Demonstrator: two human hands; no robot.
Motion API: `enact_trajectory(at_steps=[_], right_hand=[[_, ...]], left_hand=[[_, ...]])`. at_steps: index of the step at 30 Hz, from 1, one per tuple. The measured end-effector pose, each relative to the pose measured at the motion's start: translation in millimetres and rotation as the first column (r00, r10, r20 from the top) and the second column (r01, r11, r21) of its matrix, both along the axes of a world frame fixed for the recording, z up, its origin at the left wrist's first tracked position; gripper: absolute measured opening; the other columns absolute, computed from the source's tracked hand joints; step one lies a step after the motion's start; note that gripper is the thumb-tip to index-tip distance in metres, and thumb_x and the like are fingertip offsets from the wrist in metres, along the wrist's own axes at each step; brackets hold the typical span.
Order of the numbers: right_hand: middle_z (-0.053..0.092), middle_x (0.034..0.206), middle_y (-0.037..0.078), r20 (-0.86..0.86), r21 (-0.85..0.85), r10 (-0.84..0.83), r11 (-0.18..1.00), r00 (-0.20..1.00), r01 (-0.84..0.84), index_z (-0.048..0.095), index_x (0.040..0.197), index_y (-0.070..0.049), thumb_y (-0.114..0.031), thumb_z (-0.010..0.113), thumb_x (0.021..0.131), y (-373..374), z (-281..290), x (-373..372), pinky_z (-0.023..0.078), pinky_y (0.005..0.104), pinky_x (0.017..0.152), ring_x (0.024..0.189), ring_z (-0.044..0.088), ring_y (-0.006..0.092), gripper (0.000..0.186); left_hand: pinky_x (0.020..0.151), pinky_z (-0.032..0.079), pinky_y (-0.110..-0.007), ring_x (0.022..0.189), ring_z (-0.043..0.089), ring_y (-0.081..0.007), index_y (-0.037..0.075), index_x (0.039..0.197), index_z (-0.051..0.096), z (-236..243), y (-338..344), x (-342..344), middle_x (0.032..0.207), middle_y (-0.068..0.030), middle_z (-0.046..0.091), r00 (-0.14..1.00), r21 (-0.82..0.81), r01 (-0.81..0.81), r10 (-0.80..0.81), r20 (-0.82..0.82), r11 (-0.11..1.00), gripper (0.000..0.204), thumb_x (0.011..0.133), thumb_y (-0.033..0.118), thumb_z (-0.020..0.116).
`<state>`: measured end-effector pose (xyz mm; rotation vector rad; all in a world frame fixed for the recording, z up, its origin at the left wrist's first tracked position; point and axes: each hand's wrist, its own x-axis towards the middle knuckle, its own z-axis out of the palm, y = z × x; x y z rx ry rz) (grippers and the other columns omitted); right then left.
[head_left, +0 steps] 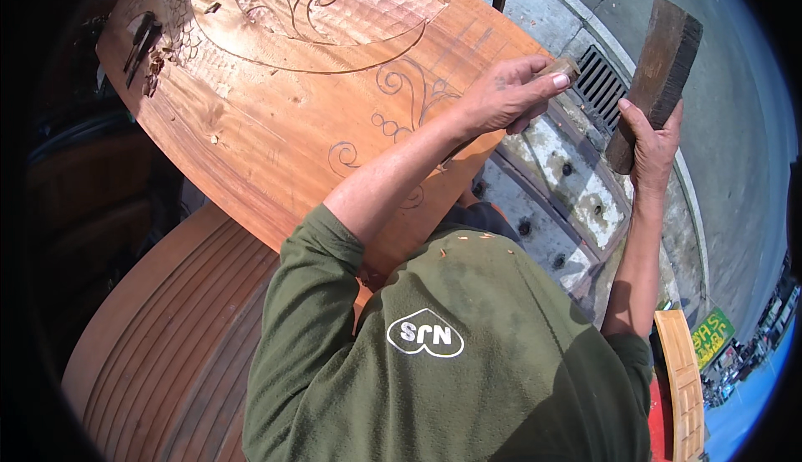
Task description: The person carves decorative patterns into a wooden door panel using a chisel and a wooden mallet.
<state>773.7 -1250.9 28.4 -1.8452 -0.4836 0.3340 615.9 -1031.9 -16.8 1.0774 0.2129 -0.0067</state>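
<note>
My left hand (505,99) is closed round the wooden handle of a chisel (565,68), whose blade is mostly hidden behind my hand and wrist. It hovers near the right edge of a reddish-brown wooden panel (284,115). Pencilled scrolls mark the panel's lower right, and a carved recess with curling lines fills its far part. In my right hand (656,144) is a dark wooden mallet (660,65), a thick block held upright by its narrower lower end. The mallet is apart from the chisel, out to the right beyond the panel.
Several dark metal tools (142,48) lie among wood shavings at the panel's far left. A curved, grooved wooden piece (175,337) stands at lower left. Right of the panel are a drain grate (599,80) and grey pavement (735,136). A light wooden piece (678,378) is at lower right.
</note>
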Motion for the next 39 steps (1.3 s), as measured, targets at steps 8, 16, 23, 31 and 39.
enact_trajectory(at_steps=[8, 16, 23, 31, 39], right_hand=[[0.071, 0.123, 0.003, -0.037, -0.110, 0.110, 0.987, 0.993, -0.114, 0.057, 0.149, -0.011, -0.009, 0.083, 0.089, 12.9, -5.1, 25.3, 0.056, 0.0271, 0.088, 0.103, 0.068, 0.0089, 0.065], [0.070, 0.137, 0.008, 0.242, -0.347, 0.516, 0.837, 0.822, -0.423, 0.056, 0.156, -0.018, -0.005, 0.079, 0.082, 28.2, -7.3, 36.4, 0.054, 0.0318, 0.098, 0.119, 0.066, 0.0171, 0.078], [0.071, 0.115, 0.006, 0.016, -0.235, 0.327, 0.920, 0.945, -0.314, 0.057, 0.153, -0.014, -0.011, 0.080, 0.083, 46.8, -17.7, 33.0, 0.054, 0.0300, 0.090, 0.102, 0.066, 0.0149, 0.073], [0.073, 0.129, 0.009, -0.087, -0.166, 0.081, 0.982, 0.993, -0.094, 0.053, 0.158, -0.016, -0.009, 0.079, 0.077, 69.5, -14.0, 50.5, 0.051, 0.0340, 0.103, 0.116, 0.067, 0.0212, 0.086], [0.076, 0.117, 0.004, 0.058, -0.253, 0.371, 0.903, 0.927, -0.346, 0.052, 0.159, -0.015, -0.013, 0.083, 0.079, 84.3, -23.3, 61.2, 0.055, 0.0322, 0.093, 0.098, 0.068, 0.0131, 0.085]], left_hand=[[0.043, 0.033, -0.022, 0.046, 0.048, -0.0044, 0.009, 0.115, 0.069, -2.1, 1.5, -0.8, 0.068, 0.0040, 0.057, 0.995, -0.027, -0.102, 0.102, -0.016, 0.994, 0.043, 0.106, 0.051, 0.068], [0.043, 0.033, -0.022, 0.046, 0.047, -0.0043, 0.009, 0.109, 0.068, -10.2, 4.7, 2.4, 0.066, 0.0041, 0.055, 0.987, 0.007, -0.159, 0.159, -0.029, 0.987, 0.042, 0.106, 0.051, 0.069], [0.041, 0.033, -0.023, 0.045, 0.046, -0.0046, 0.011, 0.098, 0.063, -12.2, 4.5, 3.6, 0.066, 0.0047, 0.054, 0.978, 0.039, -0.201, 0.203, -0.048, 0.979, 0.042, 0.105, 0.052, 0.069], [0.040, 0.034, -0.023, 0.044, 0.049, -0.0048, 0.012, 0.098, 0.063, -22.9, 10.4, 4.1, 0.063, 0.0048, 0.053, 0.951, 0.070, -0.297, 0.301, -0.064, 0.952, 0.043, 0.104, 0.053, 0.070], [0.041, 0.035, -0.023, 0.045, 0.051, -0.0053, 0.011, 0.103, 0.065, -34.3, 24.0, -2.0, 0.064, 0.0049, 0.054, 0.894, 0.101, -0.433, 0.441, -0.078, 0.896, 0.040, 0.106, 0.051, 0.069]])
